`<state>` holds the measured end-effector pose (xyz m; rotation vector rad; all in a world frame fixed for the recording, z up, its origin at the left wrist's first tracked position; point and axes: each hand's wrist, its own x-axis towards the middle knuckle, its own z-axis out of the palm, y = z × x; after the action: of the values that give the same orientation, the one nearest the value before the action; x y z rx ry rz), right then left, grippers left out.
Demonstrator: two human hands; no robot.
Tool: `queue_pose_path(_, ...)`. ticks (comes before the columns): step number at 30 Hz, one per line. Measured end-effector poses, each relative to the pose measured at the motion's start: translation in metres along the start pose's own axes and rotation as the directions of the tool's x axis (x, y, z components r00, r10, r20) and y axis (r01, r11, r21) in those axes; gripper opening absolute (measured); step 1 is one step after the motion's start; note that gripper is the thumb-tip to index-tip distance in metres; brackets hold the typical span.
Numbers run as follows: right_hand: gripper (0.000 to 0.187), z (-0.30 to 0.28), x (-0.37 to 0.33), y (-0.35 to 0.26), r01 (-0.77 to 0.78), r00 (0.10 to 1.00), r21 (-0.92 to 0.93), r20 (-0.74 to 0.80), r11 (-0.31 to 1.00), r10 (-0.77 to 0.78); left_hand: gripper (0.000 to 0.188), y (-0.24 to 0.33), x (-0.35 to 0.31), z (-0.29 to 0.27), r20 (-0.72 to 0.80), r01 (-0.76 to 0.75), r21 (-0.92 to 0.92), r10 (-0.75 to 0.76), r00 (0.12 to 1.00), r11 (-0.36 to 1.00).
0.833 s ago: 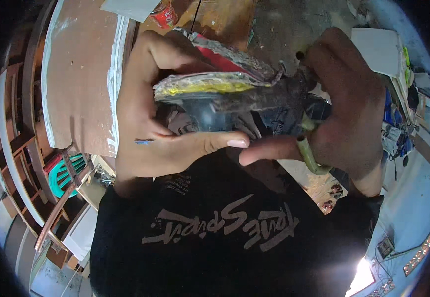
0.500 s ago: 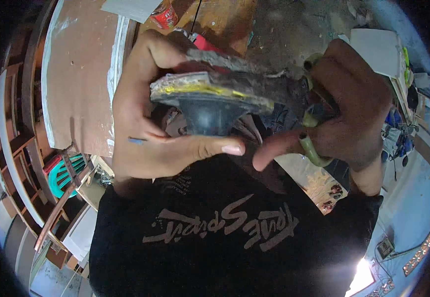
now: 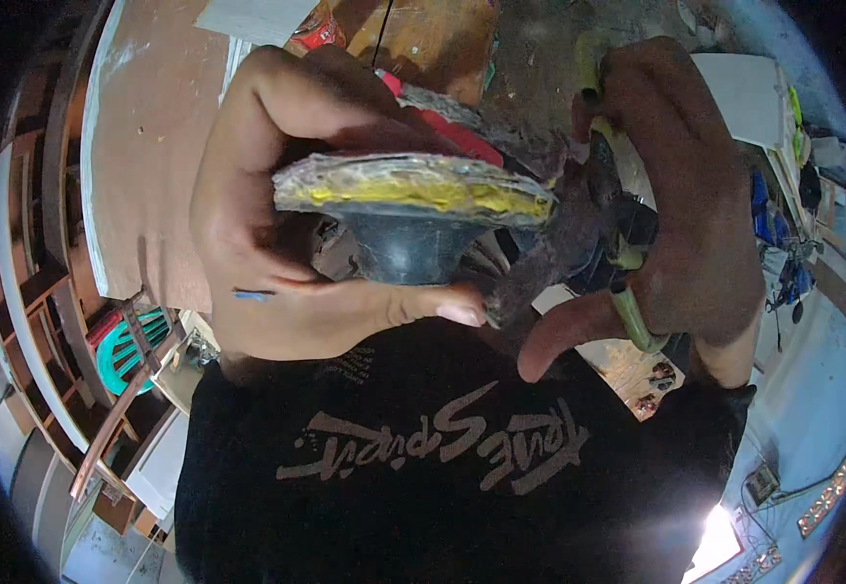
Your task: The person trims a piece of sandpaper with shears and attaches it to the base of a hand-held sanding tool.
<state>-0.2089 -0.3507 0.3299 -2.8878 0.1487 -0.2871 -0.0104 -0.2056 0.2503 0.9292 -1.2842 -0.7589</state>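
Observation:
A round pad with a frayed, layered pale rim and a yellow band is held in front of my chest. Its black cone-shaped part points down toward me. My left hand grips the pad from the left, fingers behind it and thumb stretched under the cone. Grey fuzzy material hangs at the pad's right end. My right hand is curled round a tool with olive-green tube-like handles, its thumb apart below; the tool's working end is hidden against the fuzzy material. A red piece shows behind the pad.
A brown board with white edges stands at left, beside wooden racks and a green round plastic item. Behind my hands lies a wooden surface with a red container. A white panel is far right.
The pad has shifted slightly left and tilted, showing more of its yellow-banded rim. My right hand's handles have spread wider apart, and its thumb has moved down.

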Motion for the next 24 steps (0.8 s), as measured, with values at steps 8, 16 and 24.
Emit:
queue_pose_path(8, 0.118, -0.002, 0.004, 0.002, 0.091, 0.992, 0.083, -0.101, 0.992, -0.082, 0.091, 0.000, 0.002, 0.000, 0.010, -0.016, -0.084, 0.017, 1.000, 0.996)
queue_pose_path(16, 0.105, 0.000, 0.003, -0.008, -0.040, 0.997, 0.080, -0.067, 0.996, 0.045, 0.084, -0.010, -0.002, 0.005, -0.020, -0.063, -0.095, 0.062, 0.998, 0.993)
queue_pose_path(24, 0.087, 0.018, -0.009, 0.006, -0.020, 0.985, 0.161, -0.168, 0.987, 0.047, 0.086, -0.009, -0.004, -0.005, 0.049, 0.026, -0.010, -0.025, 0.998, 1.000)
